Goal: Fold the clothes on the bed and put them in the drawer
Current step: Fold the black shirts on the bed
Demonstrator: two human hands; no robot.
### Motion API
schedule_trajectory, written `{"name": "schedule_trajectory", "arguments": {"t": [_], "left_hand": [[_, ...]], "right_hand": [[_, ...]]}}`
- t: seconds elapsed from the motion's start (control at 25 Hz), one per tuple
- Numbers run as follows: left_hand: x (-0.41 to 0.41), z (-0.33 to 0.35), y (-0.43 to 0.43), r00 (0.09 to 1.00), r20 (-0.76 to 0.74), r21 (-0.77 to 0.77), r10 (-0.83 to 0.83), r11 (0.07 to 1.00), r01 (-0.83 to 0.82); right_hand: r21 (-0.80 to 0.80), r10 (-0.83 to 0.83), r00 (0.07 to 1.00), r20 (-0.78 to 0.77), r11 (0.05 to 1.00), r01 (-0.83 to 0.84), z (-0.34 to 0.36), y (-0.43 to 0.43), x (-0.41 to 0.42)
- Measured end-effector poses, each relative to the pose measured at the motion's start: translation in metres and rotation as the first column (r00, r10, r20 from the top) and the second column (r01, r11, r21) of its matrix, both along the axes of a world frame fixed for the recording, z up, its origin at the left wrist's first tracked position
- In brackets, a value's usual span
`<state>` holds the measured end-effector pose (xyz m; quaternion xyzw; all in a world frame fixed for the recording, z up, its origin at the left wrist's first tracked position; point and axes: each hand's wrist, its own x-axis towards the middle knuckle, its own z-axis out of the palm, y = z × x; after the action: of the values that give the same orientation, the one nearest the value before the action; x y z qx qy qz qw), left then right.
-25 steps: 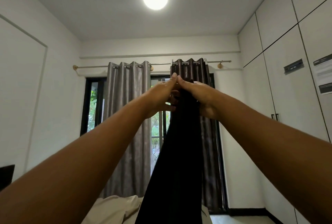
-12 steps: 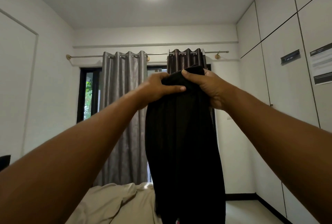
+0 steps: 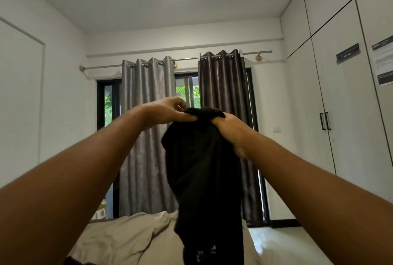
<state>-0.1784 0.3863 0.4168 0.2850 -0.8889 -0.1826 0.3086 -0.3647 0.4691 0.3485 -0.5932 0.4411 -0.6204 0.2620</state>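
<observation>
A long black garment (image 3: 204, 179) hangs in the air in front of me, its lower end reaching down over the bed (image 3: 131, 241). My left hand (image 3: 168, 111) pinches the garment's top edge on the left. On the right my right hand (image 3: 231, 130) grips the same top edge with curled fingers. Both arms are stretched out at about chest height. The bed below is covered with rumpled beige bedding. No drawer shows in this view.
Grey curtains (image 3: 148, 137) hang over a dark-framed window at the far wall. White wardrobe doors (image 3: 340, 115) with black handles line the right side. A strip of pale floor (image 3: 282, 243) runs between bed and wardrobe. A white wall stands on the left.
My hands have come down from above head height with the black garment. The top edge, held bunched together before, is now held a little wider between my hands.
</observation>
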Motion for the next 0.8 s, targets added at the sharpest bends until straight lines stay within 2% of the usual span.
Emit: {"name": "schedule_trajectory", "arguments": {"t": [0.12, 0.24, 0.36, 0.48, 0.56, 0.64, 0.72, 0.8], "left_hand": [[-0.009, -0.023, -0.003, 0.962, -0.137, 0.236, -0.235, 0.936, 0.262], [-0.014, -0.04, -0.014, 0.926, -0.243, 0.38, -0.288, 0.85, 0.364], [-0.018, -0.048, -0.016, 0.905, -0.352, 0.423, -0.238, 0.822, 0.381], [-0.018, -0.043, -0.018, 0.907, -0.389, 0.326, -0.159, 0.897, 0.297], [-0.017, -0.038, -0.023, 0.954, -0.285, 0.149, -0.092, 0.979, 0.139], [-0.018, -0.035, -0.023, 0.997, -0.064, -0.024, -0.046, 0.999, 0.045], [-0.019, -0.037, -0.018, 0.989, 0.102, -0.028, -0.106, 0.994, 0.109], [-0.021, -0.042, -0.011, 0.959, 0.205, 0.095, -0.197, 0.979, 0.181]], "right_hand": [[0.029, 0.067, 0.997, -0.026, 0.997, -0.067, -0.001, -0.004, 0.01], [0.038, 0.145, 0.989, -0.016, 0.989, -0.144, -0.004, -0.004, 0.009], [0.067, 0.163, 0.986, -0.023, 0.985, -0.161, -0.009, -0.004, -0.001], [0.141, 0.148, 0.984, -0.095, 0.981, -0.134, -0.015, -0.004, -0.012], [0.185, 0.14, 0.977, -0.164, 0.977, -0.109, -0.018, -0.006, -0.017], [0.192, 0.088, 0.96, -0.265, 0.981, -0.037, -0.02, -0.011, -0.017], [0.167, 0.034, 0.915, -0.401, 0.985, 0.037, -0.024, -0.019, -0.015], [0.132, 0.002, 0.876, -0.482, 0.989, 0.07, -0.027, -0.025, -0.011]]}}
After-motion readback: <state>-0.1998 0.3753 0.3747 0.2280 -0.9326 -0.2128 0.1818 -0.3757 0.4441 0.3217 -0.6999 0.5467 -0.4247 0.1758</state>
